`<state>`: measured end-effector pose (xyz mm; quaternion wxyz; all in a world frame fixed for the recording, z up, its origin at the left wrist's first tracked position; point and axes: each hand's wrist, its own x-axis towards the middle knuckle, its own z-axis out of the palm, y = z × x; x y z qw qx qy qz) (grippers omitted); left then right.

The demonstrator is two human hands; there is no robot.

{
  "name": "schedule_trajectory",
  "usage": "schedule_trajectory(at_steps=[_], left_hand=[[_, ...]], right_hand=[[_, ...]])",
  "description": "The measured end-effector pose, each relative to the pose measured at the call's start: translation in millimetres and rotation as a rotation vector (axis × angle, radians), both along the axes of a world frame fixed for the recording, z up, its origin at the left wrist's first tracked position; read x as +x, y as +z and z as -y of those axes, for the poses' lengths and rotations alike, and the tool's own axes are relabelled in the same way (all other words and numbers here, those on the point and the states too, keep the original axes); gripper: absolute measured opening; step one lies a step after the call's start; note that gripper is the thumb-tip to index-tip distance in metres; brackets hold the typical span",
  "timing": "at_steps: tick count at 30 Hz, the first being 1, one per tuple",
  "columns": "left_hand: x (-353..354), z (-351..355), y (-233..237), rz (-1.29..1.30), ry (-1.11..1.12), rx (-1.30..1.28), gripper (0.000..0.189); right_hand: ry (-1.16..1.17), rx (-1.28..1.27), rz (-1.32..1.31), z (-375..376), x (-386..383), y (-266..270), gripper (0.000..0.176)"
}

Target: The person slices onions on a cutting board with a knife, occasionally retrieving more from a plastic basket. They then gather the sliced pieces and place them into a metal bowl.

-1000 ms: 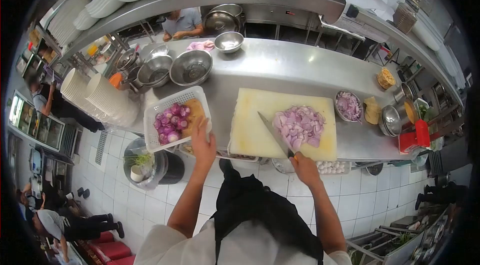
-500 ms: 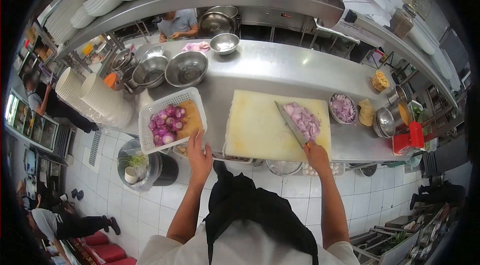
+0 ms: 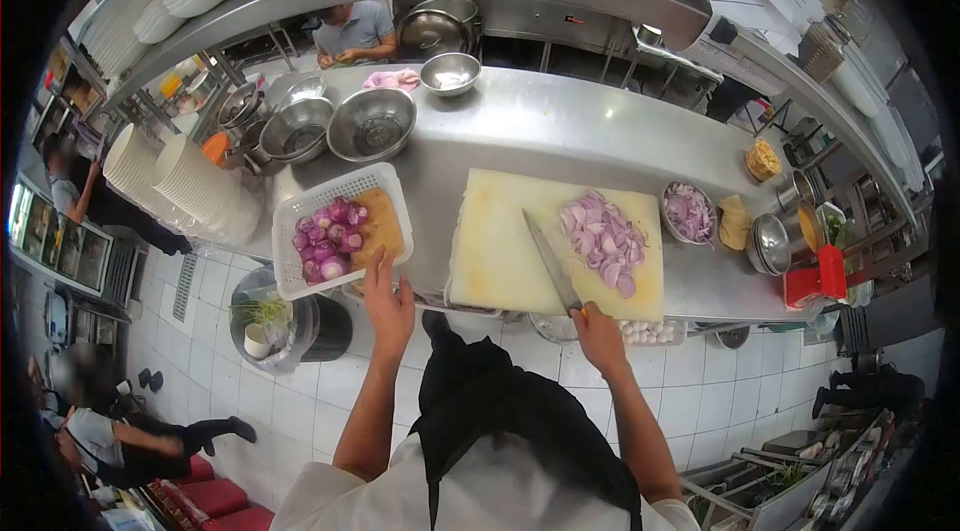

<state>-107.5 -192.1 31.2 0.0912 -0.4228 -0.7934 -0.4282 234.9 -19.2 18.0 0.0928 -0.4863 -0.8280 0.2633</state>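
My right hand (image 3: 599, 336) is closed round the handle of a knife (image 3: 553, 266), whose blade lies over the yellowish-white cutting board (image 3: 490, 241). Right of the blade, cut purple onion pieces (image 3: 603, 236) are spread on the board. My left hand (image 3: 388, 309) has its fingers apart at the near right corner of a white perforated basket (image 3: 285, 271) and holds nothing. Peeled purple onions (image 3: 325, 243) fill the basket's left part, beside something flat and brown (image 3: 378, 228). A metal bowl of sliced onion (image 3: 688, 213) stands right of the board.
Metal bowls (image 3: 372, 124) stand at the back left, near stacked white containers (image 3: 190, 181). A red object (image 3: 818, 279) is at the right end. Across the counter is a person (image 3: 355, 34); other people are at the left. A bin (image 3: 265, 326) stands below the basket.
The knife and my right hand have moved left, away from the cut onion, which is now more spread out. My left hand has shifted slightly left and stays by the basket.
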Motion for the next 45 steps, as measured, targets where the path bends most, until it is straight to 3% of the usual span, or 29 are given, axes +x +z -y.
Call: schedule_trajectory(at_steps=[6, 9, 11, 15, 26, 30, 33, 39, 44, 45], left_hand=[[-3.7, -0.4, 4.9, 0.001, -0.006, 0.018, 0.05], [-12.0, 5.5, 10.1, -0.032, 0.029, 0.03, 0.051], [-25.4, 11.8, 11.3, -0.081, 0.093, 0.027, 0.05], [-73.1, 22.3, 10.6, -0.146, 0.221, -0.042, 0.039], [-191.2, 17.2, 0.5, -0.233, 0.344, -0.342, 0.016], [-251.7, 34.4, -3.4, -0.235, 0.568, -0.36, 0.015], [-277.4, 50.0, 1.5, -0.104, 0.455, -0.399, 0.021], [-264.9, 8.9, -7.8, -0.392, 0.225, -0.518, 0.015], [-268.7, -13.8, -38.2, -0.461, 0.241, -0.718, 0.024], [-272.6, -13.3, -41.6, -0.47, 0.228, -0.667, 0.026]], right_hand=[[-0.027, 0.014, 0.009, -32.3, -12.7, -5.1, 0.034], [0.045, 0.187, -0.125, -74.1, 14.3, -61.3, 0.034], [-0.077, 0.15, 0.045, -73.5, 9.4, -29.8, 0.033], [-0.075, 0.214, 0.102, -48.4, -3.7, 17.2, 0.03], [-0.023, 0.18, 0.266, -5.9, -9.1, 4.1, 0.028], [-0.008, 0.212, 0.285, -2.1, -13.2, 2.9, 0.028], [-0.013, 0.237, 0.275, -1.5, -11.7, -1.7, 0.026], [-0.004, 0.209, 0.256, -1.7, -11.0, -2.4, 0.023], [-0.018, 0.301, 0.24, -4.7, -3.6, -23.6, 0.027], [-0.061, 0.211, 0.283, -3.7, -7.6, -16.1, 0.028]])
